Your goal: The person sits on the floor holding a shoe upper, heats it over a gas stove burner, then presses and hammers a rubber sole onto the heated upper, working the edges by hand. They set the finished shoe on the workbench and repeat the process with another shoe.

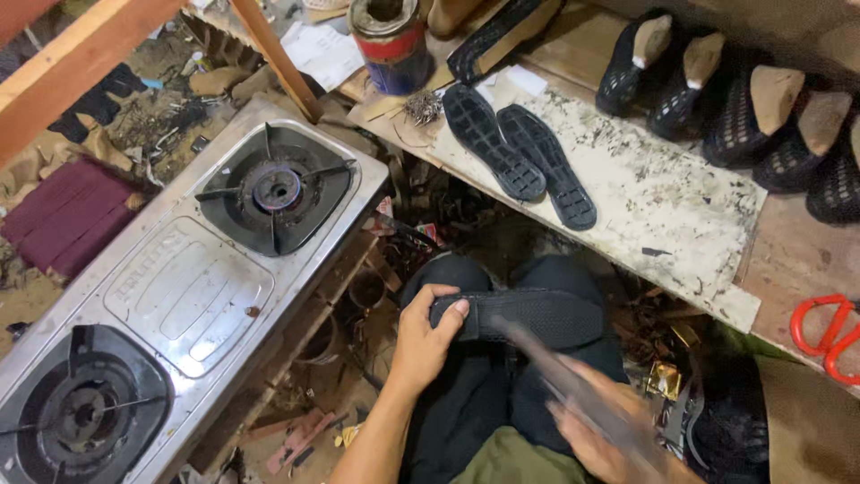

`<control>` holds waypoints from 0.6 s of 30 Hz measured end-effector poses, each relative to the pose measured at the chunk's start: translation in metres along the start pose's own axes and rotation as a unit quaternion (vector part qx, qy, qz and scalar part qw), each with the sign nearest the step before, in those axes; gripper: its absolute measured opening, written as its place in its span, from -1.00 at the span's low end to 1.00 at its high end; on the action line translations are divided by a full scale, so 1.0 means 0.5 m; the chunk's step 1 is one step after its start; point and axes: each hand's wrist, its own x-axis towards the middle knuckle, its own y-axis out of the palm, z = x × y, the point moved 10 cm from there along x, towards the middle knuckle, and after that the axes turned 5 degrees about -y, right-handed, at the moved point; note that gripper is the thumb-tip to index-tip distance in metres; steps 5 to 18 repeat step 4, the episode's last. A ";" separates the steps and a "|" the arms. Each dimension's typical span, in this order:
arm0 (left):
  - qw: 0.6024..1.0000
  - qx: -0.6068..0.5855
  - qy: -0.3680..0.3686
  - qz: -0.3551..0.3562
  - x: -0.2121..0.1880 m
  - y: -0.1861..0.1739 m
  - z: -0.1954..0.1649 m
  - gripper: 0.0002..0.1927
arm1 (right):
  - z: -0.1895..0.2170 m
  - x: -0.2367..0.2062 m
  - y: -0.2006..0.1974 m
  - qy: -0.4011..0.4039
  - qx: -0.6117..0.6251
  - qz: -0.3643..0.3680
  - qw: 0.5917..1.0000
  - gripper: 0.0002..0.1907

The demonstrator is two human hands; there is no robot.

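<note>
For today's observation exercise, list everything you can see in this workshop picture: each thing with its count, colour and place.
Gas stove: one, steel with two black burners, left.
Loose soles: two, black, tread up, side by side on the speckled board.
Shoes on wooden lasts: at least five, black mesh, in a row top right.
Tin can: one, red and blue, top centre.
Small nails: a pile, grey, beside the can.
Scissors: one pair, red handles, right edge.
Cushion: one, dark red, far left.
Held sole: one, black, over the lap.
Left hand: grips the held sole's end.
Right hand: blurred, holding a blurred tool, kind unclear.
</note>
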 end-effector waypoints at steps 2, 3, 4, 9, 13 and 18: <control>1.000 0.018 0.014 0.010 -0.011 -0.004 -0.006 -0.66 | -0.039 -0.002 0.021 0.077 -0.164 0.026 0.983 -0.45; 1.000 0.010 0.002 0.012 -0.011 0.000 -0.003 -0.66 | -0.053 0.001 0.017 0.113 -0.249 0.037 0.961 -0.46; 1.000 0.004 -0.007 0.010 -0.009 -0.006 -0.002 -0.65 | -0.036 0.019 0.017 0.075 -0.258 0.035 0.963 -0.50; 1.000 0.004 -0.007 0.010 -0.009 -0.006 -0.002 -0.65 | -0.036 0.019 0.017 0.075 -0.258 0.035 0.963 -0.50; 1.000 0.004 -0.007 0.010 -0.009 -0.006 -0.002 -0.65 | -0.036 0.019 0.017 0.075 -0.258 0.035 0.963 -0.50; 1.000 0.004 -0.007 0.010 -0.009 -0.006 -0.002 -0.65 | -0.036 0.019 0.017 0.075 -0.258 0.035 0.963 -0.50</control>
